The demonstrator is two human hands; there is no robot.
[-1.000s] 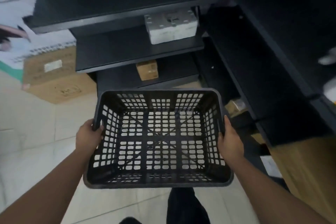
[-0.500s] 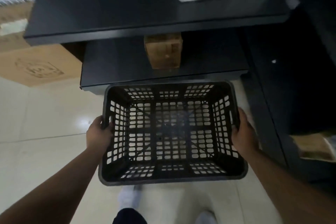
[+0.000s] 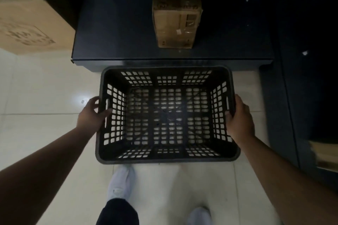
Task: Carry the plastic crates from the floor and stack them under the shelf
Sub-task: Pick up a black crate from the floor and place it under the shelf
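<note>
Pale glossy tiled floor (image 3: 45, 97) below; dark low metal shelf (image 3: 117, 42) ahead, bearing small brown cardboard box (image 3: 176, 22). Black perforated plastic crate (image 3: 167, 115) upright, just before shelf edge, over floor. Left hand (image 3: 93, 113), right hand (image 3: 239, 118) clamped on crate's side rims.

- Floor (image 3: 45, 97) is pale glossy tile, with a bright glare spot on the left.
- Low black shelf (image 3: 128, 33) sits right at floor level, and a small taped cardboard box (image 3: 176, 23) rests on it, toward the back.
- Bigger cardboard carton (image 3: 27, 23) sits on the tiles just left of the shelf.
- Two light sneakers (image 3: 120, 182) planted on the floor at the bottom.
</note>
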